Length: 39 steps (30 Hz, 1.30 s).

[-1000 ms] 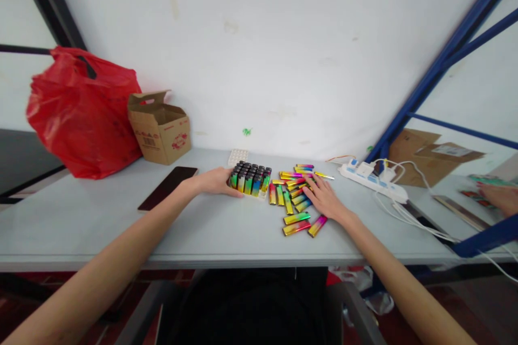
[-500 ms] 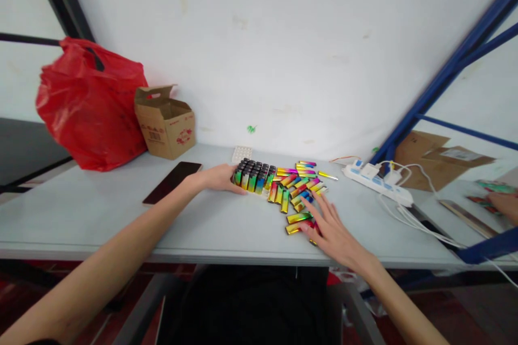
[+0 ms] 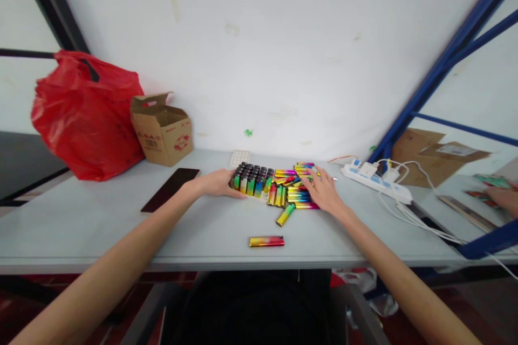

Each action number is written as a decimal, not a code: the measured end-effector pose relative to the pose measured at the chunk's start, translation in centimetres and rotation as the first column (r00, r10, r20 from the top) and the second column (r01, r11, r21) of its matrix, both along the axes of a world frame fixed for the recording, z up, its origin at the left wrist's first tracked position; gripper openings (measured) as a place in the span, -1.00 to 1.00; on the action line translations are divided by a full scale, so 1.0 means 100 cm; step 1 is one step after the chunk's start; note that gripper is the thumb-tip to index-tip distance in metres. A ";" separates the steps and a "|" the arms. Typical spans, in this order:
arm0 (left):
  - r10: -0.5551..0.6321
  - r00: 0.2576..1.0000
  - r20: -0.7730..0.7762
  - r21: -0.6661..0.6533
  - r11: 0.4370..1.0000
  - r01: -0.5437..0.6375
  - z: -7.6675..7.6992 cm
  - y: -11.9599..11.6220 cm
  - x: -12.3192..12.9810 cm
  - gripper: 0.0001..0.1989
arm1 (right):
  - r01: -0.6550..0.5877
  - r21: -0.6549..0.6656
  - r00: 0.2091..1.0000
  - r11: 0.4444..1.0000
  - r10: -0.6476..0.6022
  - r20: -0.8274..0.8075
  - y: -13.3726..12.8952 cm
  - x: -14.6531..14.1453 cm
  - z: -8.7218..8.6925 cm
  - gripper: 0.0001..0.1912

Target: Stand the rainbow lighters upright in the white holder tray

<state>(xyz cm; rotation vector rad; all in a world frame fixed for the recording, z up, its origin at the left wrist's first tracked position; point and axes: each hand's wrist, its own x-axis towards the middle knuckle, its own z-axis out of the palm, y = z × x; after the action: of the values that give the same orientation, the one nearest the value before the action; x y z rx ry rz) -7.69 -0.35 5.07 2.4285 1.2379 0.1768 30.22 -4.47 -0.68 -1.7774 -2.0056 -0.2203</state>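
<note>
Several multicoloured lighters with black tops [image 3: 251, 180] stand upright in rows in a white tray. My left hand [image 3: 220, 182] rests against the tray's left side, thumb along its front, fingertips hidden behind. Right of the tray, loose shiny lighters [image 3: 297, 194] lie in a pile. My right hand [image 3: 322, 190] is over the right side of that pile, fingers spread and touching lighters. One yellow-green lighter [image 3: 285, 215] lies just in front of the pile. A yellow-red lighter [image 3: 266, 241] lies alone near the table's front edge.
A dark phone [image 3: 170, 190], an open cardboard box [image 3: 165, 137] and a red plastic bag [image 3: 91, 118] are at left. Behind the lighters is a white holed tray [image 3: 240, 158]. A power strip [image 3: 376, 182] with cables lies at right. Another person's hand [image 3: 503, 198] shows at far right.
My right hand has moved back and slightly left, from the front lighters to the main pile. Lighters there are closer together, and a yellow-red one now lies near the front edge.
</note>
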 end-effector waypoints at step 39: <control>-0.023 0.998 0.056 -0.015 1.000 0.023 0.003 -0.005 0.001 -0.24 | -0.548 0.196 0.030 0.813 0.253 -0.967 0.013 -0.099 0.062 -0.57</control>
<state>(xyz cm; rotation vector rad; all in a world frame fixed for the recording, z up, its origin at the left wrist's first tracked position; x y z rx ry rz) -7.57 -0.88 5.39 2.4065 1.1823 0.2258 20.31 -3.20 5.50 -0.7682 -1.3225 1.1765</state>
